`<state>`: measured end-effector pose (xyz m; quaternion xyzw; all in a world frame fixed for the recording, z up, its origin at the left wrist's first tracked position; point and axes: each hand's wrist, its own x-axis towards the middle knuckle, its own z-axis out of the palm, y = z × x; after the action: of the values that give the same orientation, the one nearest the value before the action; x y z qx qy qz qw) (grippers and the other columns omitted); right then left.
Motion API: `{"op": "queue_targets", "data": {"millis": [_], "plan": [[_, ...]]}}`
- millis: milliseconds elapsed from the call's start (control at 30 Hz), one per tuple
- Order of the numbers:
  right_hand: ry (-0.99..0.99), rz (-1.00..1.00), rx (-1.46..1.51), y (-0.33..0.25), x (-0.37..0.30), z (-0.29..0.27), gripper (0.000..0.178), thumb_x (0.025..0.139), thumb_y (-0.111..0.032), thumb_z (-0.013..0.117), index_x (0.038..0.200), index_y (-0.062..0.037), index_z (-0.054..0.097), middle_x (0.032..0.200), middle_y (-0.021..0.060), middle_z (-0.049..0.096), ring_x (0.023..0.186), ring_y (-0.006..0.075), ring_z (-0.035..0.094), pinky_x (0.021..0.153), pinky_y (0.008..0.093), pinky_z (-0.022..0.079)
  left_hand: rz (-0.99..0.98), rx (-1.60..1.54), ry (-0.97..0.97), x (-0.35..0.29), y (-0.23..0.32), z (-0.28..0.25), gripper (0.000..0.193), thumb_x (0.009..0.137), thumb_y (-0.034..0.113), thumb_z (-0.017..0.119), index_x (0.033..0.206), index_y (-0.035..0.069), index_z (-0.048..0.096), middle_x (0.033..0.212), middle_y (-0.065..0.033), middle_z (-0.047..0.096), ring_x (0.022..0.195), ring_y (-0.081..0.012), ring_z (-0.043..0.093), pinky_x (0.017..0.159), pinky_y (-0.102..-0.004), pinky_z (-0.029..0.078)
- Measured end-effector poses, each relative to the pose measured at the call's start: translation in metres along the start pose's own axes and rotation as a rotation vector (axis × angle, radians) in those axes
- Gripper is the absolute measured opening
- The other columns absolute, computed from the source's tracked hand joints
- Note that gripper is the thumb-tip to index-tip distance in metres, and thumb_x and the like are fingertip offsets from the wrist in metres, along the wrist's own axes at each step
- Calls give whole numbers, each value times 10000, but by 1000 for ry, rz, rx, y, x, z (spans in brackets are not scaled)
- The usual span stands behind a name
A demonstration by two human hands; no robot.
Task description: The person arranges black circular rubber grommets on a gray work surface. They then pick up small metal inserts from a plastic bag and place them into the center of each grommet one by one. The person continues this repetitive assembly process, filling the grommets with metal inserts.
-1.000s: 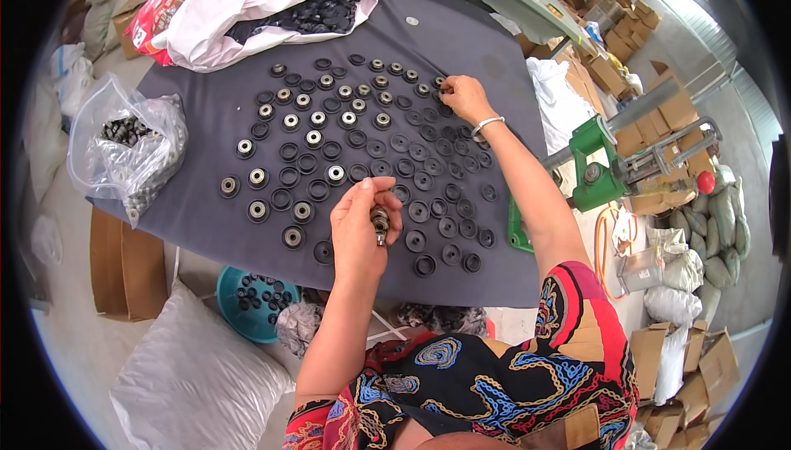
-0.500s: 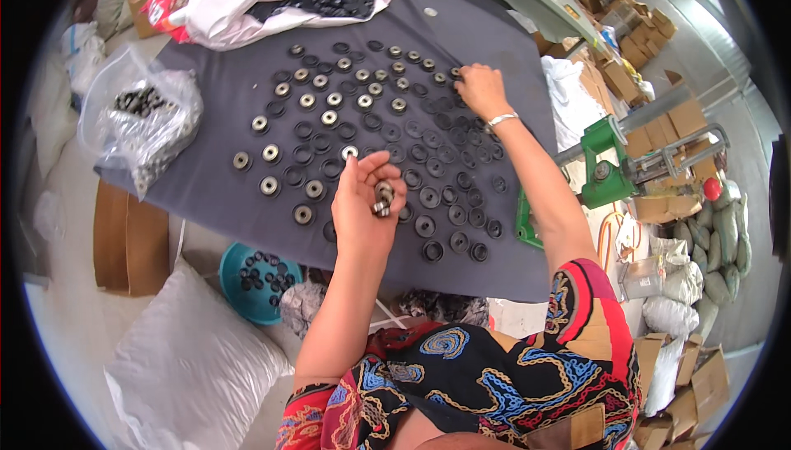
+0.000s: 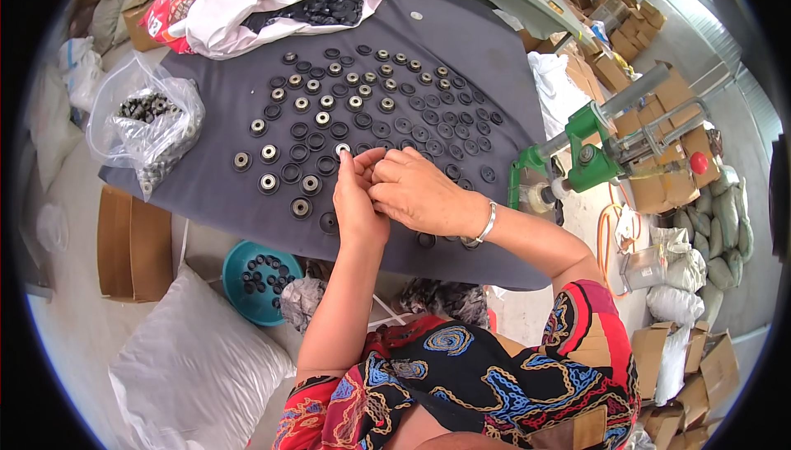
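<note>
My left hand [image 3: 360,199] is cupped, palm up, above the near middle of the table. Small metal bearings lay in its palm a moment ago; fingers now cover them. My right hand [image 3: 424,192], a bracelet at its wrist, reaches over with its fingertips bent into the left palm; what they pinch is hidden. Spread over the cloth are many black rings [image 3: 380,129], flat and apart. Those toward the left and far side mostly carry a shiny metal bearing [image 3: 269,152] in the middle. One such bearing [image 3: 343,149] shows just beyond my left thumb tip.
A clear bag [image 3: 165,133] of metal bearings stands at the table's left edge. A white-and-red sack [image 3: 214,13] with black parts lies at the back. To the right is a green hand press [image 3: 589,141]; a teal basin [image 3: 239,289] of black parts sits below the table.
My right hand has come back from the far right rings to my left palm. A bearing now shows in a ring where its fingers were. My left hand stays nearly in place.
</note>
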<state>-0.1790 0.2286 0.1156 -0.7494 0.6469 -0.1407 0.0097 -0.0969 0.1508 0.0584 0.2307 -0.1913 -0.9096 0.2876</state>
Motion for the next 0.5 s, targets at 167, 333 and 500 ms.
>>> {"op": "queue_targets", "data": {"millis": [167, 333, 500], "plan": [[268, 205, 203, 10, -1, -2, 118, 832, -115, 637, 932, -57, 659, 822, 37, 613, 774, 221, 572, 702, 338, 459, -68, 99, -105, 1, 3, -6, 386, 995, 333, 420, 924, -7, 590, 665, -38, 559, 509, -99, 532, 374, -218, 333], [331, 352, 347, 14, -10, -3, 125, 821, -69, 642, 941, -36, 653, 741, 68, 604, 704, 218, 591, 641, 317, 476, 63, 335, -180, -6, -1, -5, 281, 967, 263, 522, 840, 24, 598, 624, -12, 545, 474, -75, 495, 363, -201, 307], [314, 274, 125, 6, -13, -5, 184, 754, -77, 680, 932, -39, 652, 751, 75, 575, 712, 229, 579, 642, 331, 478, 164, 415, -131, -4, -11, -8, 269, 965, 242, 532, 819, 27, 601, 605, -10, 559, 459, -68, 495, 357, -184, 299]]}}
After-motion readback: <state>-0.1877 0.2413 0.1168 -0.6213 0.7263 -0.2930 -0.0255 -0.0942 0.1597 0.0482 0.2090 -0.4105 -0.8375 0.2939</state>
